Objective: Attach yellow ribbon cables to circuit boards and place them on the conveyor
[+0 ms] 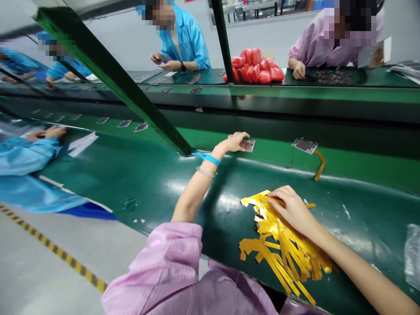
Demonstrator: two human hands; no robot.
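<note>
Our left hand (235,141) reaches to frame centre, fingers closed on a small module (248,145) at the belt's edge, while our right hand (293,209) lies flat on the yellow strips (285,249), lower right.

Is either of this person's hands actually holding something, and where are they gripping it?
The left hand pinches a small module by its left edge. The right hand only rests flat on the yellow strips, gripping none.

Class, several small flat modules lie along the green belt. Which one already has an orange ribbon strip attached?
The module right of the left hand: an orange ribbon strip trails from its corner. The module under the left hand shows no strip.
</note>
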